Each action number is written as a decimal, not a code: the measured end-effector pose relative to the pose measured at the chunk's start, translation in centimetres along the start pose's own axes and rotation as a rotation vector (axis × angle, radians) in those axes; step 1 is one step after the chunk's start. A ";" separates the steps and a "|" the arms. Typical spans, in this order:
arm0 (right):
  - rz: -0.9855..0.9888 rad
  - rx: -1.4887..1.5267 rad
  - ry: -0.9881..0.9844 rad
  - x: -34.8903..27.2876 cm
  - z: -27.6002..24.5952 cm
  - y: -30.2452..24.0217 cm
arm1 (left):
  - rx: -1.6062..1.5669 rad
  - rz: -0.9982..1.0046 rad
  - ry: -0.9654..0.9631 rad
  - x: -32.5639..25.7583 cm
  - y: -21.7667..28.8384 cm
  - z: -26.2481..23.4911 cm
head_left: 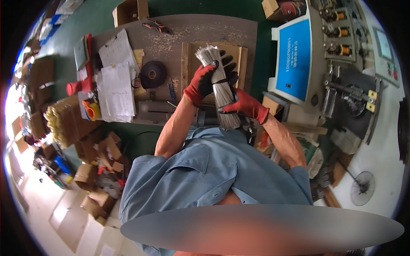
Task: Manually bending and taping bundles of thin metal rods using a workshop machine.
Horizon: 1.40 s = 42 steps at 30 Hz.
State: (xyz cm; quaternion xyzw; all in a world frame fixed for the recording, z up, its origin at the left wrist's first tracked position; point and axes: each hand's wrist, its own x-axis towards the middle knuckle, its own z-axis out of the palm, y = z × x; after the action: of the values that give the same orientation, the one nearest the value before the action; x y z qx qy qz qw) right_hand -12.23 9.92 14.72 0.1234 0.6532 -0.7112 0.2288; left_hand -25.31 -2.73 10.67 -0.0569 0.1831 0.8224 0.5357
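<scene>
A bundle of thin silvery metal rods (223, 96), with a black band around its middle, is held tilted in front of my chest. Its far end fans out a little to the left. My left hand (204, 83), in a red glove with black fingers, grips the upper part; its thumb lies over the rods and its fingers reach behind them. Lower down, my right hand (245, 106), gloved alike, closes around the bundle with the thumb on top. Beneath the rods is a shallow wooden tray (185, 64) on the brown table (171, 32).
Left on the table lie papers on a clipboard (115, 91), a black tape roll (153, 74), a red tape dispenser (81, 85) and a small blue-handled tool (171, 90). Orange-handled pliers (157, 26) lie at the back. A machine with a blue panel (293, 59) stands right; cartons (96, 205) crowd the floor left.
</scene>
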 end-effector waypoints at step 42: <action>-0.288 -1.196 0.673 10.4 2.2 -10.9 | -1.037 0.058 0.215 10.9 -4.8 -7.8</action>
State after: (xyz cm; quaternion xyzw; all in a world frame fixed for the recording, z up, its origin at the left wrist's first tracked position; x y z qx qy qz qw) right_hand -26.22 6.45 19.52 0.1020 0.9775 -0.1763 -0.0539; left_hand -26.33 5.54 -0.84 -0.3933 -0.1923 0.8088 0.3926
